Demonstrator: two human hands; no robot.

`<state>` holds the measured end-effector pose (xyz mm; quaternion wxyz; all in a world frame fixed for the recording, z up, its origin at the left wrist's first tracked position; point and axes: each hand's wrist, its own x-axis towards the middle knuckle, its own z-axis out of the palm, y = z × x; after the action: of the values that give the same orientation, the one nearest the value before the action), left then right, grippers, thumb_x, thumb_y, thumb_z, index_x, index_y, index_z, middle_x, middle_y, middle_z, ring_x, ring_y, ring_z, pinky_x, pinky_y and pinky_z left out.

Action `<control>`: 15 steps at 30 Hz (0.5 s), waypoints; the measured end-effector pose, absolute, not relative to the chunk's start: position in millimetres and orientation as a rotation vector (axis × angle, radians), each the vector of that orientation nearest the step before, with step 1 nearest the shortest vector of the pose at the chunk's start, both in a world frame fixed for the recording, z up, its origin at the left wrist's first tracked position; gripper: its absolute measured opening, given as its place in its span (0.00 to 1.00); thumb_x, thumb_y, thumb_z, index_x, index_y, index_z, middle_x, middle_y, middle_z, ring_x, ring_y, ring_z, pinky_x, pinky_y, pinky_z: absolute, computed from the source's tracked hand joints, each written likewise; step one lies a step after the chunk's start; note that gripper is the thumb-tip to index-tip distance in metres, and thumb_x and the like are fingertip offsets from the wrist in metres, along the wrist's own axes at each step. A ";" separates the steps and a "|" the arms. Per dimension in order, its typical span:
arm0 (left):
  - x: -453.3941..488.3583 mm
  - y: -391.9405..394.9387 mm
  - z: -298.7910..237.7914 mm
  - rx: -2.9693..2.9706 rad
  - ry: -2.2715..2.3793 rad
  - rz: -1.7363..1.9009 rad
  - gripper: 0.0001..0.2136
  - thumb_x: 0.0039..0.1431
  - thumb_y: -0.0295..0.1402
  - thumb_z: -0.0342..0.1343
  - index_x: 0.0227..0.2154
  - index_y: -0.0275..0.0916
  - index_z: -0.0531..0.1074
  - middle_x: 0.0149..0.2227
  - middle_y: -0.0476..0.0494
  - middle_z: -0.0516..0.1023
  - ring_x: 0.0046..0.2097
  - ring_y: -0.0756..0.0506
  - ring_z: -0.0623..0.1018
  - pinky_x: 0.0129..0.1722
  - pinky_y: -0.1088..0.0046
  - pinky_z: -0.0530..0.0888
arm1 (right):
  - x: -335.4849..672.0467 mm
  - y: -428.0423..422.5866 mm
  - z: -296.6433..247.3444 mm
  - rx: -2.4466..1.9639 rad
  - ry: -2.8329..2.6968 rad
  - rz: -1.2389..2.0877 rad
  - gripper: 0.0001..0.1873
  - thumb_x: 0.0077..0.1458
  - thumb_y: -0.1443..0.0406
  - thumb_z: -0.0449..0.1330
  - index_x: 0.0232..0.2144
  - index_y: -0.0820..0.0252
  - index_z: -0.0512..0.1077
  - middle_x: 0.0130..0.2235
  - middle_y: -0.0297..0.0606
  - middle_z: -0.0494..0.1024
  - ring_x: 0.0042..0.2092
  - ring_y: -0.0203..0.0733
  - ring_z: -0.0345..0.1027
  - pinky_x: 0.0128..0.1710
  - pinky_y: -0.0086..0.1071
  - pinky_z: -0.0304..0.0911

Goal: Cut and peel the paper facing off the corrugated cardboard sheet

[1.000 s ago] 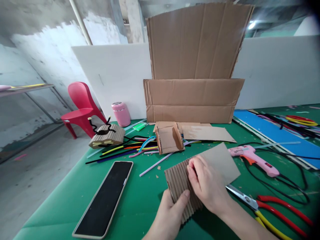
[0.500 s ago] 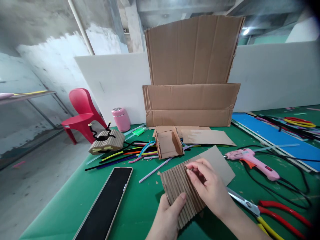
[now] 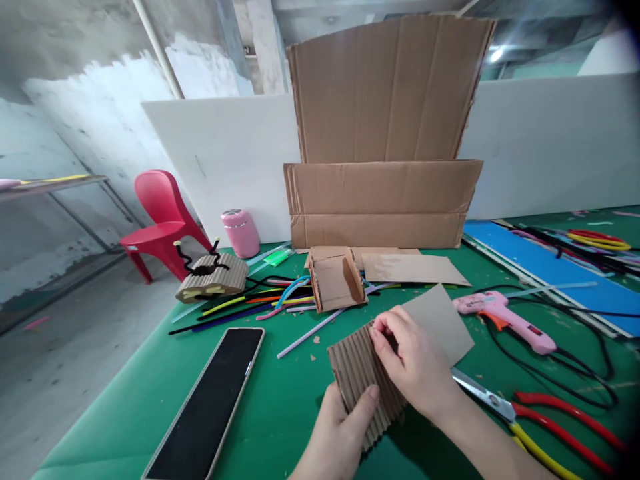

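Observation:
A piece of corrugated cardboard (image 3: 357, 360), ridged side up, is tilted above the table between my hands. My left hand (image 3: 340, 427) grips its lower left edge, thumb on the ridges and fingers underneath. At the upper right edge, the thumb and forefinger of my right hand (image 3: 413, 357) are pinched together on the cardboard; what lies between the fingertips is too small to make out. A flat grey card (image 3: 443, 323) lies behind my right hand. Scissors (image 3: 500, 405) with red and yellow handles rest beside my right forearm.
A phone (image 3: 210, 400) lies at left. Behind are pipe cleaners (image 3: 240, 312), a small cardboard tray (image 3: 337, 287) and a corrugated cardboard figure (image 3: 213, 280) with black curled feelers. A pink glue gun (image 3: 510, 320) with its cable is at right. Large cardboard (image 3: 385, 193) stands at the back.
The corrugated piece has turned slightly and shifted a little right within my hands. My right fingers stay pinched at its upper edge. The whole view has moved slightly.

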<state>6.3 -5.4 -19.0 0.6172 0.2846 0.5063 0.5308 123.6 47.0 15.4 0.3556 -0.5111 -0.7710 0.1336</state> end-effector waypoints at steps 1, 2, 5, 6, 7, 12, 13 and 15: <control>6.1 -5.4 -19.6 0.635 1.153 1.216 0.14 0.39 0.33 0.61 0.31 0.33 0.69 0.30 0.41 0.78 0.33 0.42 0.75 0.33 0.68 0.71 | 123.8 46.8 16.2 -1.317 -2.008 0.346 0.07 0.53 0.66 0.46 0.25 0.58 0.60 0.29 0.35 0.63 0.32 0.39 0.59 0.30 0.33 0.56; 5.8 -5.4 -20.4 0.592 1.141 1.207 0.14 0.39 0.33 0.61 0.31 0.33 0.69 0.30 0.41 0.78 0.33 0.42 0.76 0.33 0.68 0.71 | 124.1 46.8 16.5 -1.296 -2.011 0.372 0.07 0.54 0.66 0.46 0.24 0.58 0.59 0.28 0.35 0.63 0.32 0.39 0.59 0.30 0.33 0.56; 4.4 -4.3 -21.9 0.412 1.083 1.172 0.16 0.39 0.31 0.61 0.33 0.34 0.67 0.30 0.42 0.79 0.33 0.41 0.76 0.35 0.65 0.71 | 126.1 46.8 14.5 -1.219 -1.883 0.578 0.08 0.55 0.65 0.44 0.25 0.58 0.57 0.28 0.33 0.62 0.30 0.36 0.59 0.29 0.30 0.57; 3.9 -3.8 -21.7 0.365 1.061 1.163 0.17 0.39 0.31 0.60 0.35 0.34 0.66 0.30 0.42 0.79 0.34 0.41 0.76 0.36 0.63 0.71 | 127.0 47.0 13.3 -1.215 -1.808 0.647 0.09 0.56 0.64 0.44 0.25 0.57 0.57 0.26 0.32 0.61 0.28 0.35 0.58 0.28 0.29 0.57; 3.5 -3.3 -21.2 0.337 1.043 1.158 0.18 0.39 0.30 0.60 0.37 0.33 0.65 0.31 0.41 0.79 0.34 0.40 0.76 0.36 0.62 0.71 | 128.0 47.3 12.2 -1.226 -1.734 0.697 0.09 0.56 0.63 0.44 0.25 0.57 0.57 0.25 0.30 0.61 0.27 0.34 0.58 0.26 0.28 0.57; 3.0 -1.5 -16.8 0.297 1.021 1.158 0.18 0.39 0.27 0.60 0.36 0.33 0.64 0.29 0.40 0.79 0.34 0.39 0.77 0.34 0.62 0.71 | 130.9 48.2 8.1 -1.257 -1.615 0.737 0.08 0.55 0.61 0.46 0.29 0.58 0.61 0.27 0.31 0.64 0.29 0.34 0.60 0.29 0.28 0.58; 3.0 -1.4 -16.0 0.299 1.019 1.161 0.17 0.39 0.27 0.60 0.35 0.33 0.64 0.29 0.41 0.79 0.33 0.39 0.77 0.34 0.62 0.71 | 130.7 48.0 7.6 -1.246 -1.633 0.727 0.07 0.55 0.61 0.47 0.30 0.57 0.62 0.29 0.32 0.65 0.31 0.35 0.60 0.30 0.28 0.59; 3.0 -1.5 -15.0 0.310 1.027 1.169 0.16 0.39 0.27 0.60 0.34 0.33 0.64 0.28 0.41 0.79 0.32 0.40 0.77 0.33 0.63 0.71 | 129.5 47.4 6.7 -1.216 -1.682 0.700 0.06 0.54 0.62 0.48 0.31 0.57 0.62 0.33 0.34 0.65 0.32 0.35 0.61 0.32 0.28 0.59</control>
<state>3.0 -1.5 -15.0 0.7015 0.1395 0.4612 0.5251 129.5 47.4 6.7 0.4577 -0.4935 -0.6828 0.2842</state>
